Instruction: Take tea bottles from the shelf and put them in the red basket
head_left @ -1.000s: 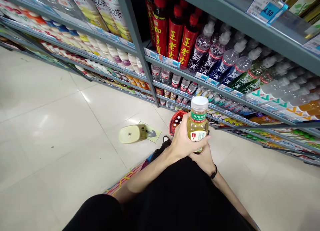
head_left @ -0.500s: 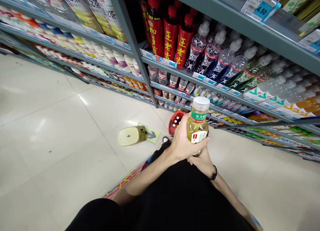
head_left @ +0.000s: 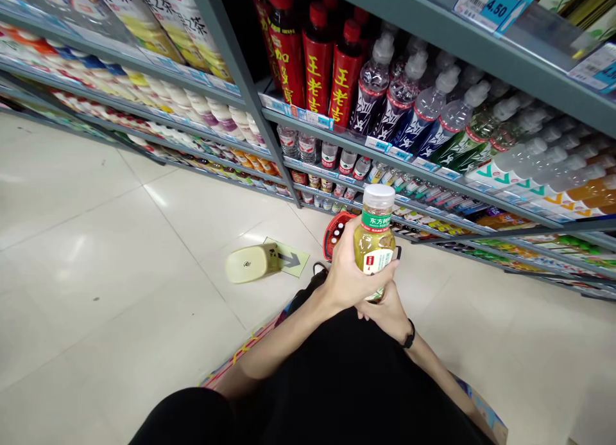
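Note:
A small bottle of yellow-green tea [head_left: 373, 236] with a white cap and green label stands upright in front of me. My left hand [head_left: 349, 273] is wrapped round its lower half. Just under it, my right hand [head_left: 387, 311] cups the bottle's base, a black band on that wrist. Both hands hover over my lap, close to the shop shelves [head_left: 337, 133].
Shelves carry red bottles [head_left: 315, 63], clear water bottles [head_left: 414, 104] and many other drinks, with a 4.50 price tag [head_left: 491, 2]. A red basket [head_left: 337, 233] with bottles stands on the tiled floor. A pale yellow stool [head_left: 250, 263] lies by a floor arrow sticker [head_left: 289, 259].
The bottle and both hands stay together, almost still; the view has shifted slightly, so shelves slid left and the bottle sits a little lower.

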A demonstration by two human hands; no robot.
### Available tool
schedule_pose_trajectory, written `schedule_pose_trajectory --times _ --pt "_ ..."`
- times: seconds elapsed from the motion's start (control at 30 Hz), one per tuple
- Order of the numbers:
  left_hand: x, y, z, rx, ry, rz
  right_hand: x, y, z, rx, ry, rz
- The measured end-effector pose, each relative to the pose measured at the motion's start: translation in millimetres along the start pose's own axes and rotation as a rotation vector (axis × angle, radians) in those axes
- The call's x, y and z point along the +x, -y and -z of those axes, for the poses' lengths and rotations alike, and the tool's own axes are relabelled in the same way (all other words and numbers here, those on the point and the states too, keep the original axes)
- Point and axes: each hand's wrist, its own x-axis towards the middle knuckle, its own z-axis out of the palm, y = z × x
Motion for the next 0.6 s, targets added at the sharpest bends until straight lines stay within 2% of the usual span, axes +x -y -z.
schedule_pose_trajectory --times 0.1,0.27,0.6 --pt "0.5 -0.3 -1.0 -0.043 0.011 0.027 0.7 -0.2 1.9 0.050 0.014 -0.034" --pt "0.3 1.5 -2.5 -0.078 0.013 0.016 2.5 -2.0 4.4 0.015 0.000 0.057" --pt "0.6 5.5 -3.2 -0.088 0.014 0.007 1.3 -8.6 8.0 -0.001 -0.005 0.108"
